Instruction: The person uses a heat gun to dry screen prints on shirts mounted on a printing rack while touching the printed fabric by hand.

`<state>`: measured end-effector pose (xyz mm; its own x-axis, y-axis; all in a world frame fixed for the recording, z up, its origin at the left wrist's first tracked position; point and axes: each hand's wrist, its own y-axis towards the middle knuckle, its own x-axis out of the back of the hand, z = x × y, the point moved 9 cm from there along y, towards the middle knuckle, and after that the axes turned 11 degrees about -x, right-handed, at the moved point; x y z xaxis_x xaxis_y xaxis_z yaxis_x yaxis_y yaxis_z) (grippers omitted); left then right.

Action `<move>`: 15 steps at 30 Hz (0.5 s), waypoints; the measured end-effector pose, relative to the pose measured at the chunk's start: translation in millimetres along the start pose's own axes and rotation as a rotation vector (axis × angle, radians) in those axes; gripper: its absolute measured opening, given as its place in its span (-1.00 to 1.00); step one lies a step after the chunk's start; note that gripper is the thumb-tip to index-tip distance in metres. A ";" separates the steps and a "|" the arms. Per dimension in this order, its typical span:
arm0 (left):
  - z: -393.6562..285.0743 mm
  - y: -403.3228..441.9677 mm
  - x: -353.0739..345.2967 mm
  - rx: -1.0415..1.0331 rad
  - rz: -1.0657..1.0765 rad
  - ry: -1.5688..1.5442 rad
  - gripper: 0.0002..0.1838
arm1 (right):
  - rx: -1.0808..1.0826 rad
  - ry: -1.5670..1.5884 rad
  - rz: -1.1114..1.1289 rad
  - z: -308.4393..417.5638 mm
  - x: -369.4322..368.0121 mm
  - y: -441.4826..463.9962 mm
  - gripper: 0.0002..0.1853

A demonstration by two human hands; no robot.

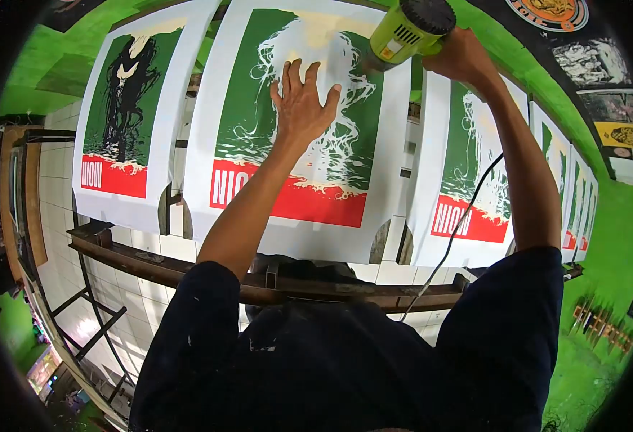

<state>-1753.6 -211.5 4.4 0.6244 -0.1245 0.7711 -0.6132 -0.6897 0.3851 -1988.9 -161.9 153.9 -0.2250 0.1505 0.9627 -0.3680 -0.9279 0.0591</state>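
Note:
My left hand [304, 102] lies with fingers spread over the middle of a white printed panel [202, 137], on its green, red and white print. Whether the palm presses on the surface or hovers just above it, I cannot tell. In my right hand [460, 57] is the handle of a lime-green heat gun [407, 34] with a black round end. It is held over the panel's upper right, its nozzle pointing down and left. A dark cord [467, 209] runs down past my right forearm.
On the left stands a similar panel [165, 144] with black added to its print. More printed panels [431, 144] line up to the right. A rusty metal rail [179, 276] runs along the near side. Green walls [594, 281] and a tiled floor [57, 237] surround them.

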 end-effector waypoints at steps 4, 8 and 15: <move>-2.7 -3.9 2.1 0.012 -0.012 0.009 -0.32 | -0.029 -0.227 -0.044 -9.2 -2.9 0.2 -0.59; -4.9 -5.6 1.2 0.018 0.000 0.001 -0.33 | -0.184 -0.198 0.146 -23.6 -9.4 -3.1 -0.54; -4.9 -8.4 0.6 0.016 -0.001 -0.008 -0.33 | -0.167 -0.108 0.105 -18.2 -7.6 -6.4 -0.52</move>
<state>-1750.5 -202.4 4.2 0.6293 -0.1294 0.7664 -0.6044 -0.7013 0.3779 -2001.3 -150.9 141.4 -0.1753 0.0102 0.9845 -0.4941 -0.8658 -0.0790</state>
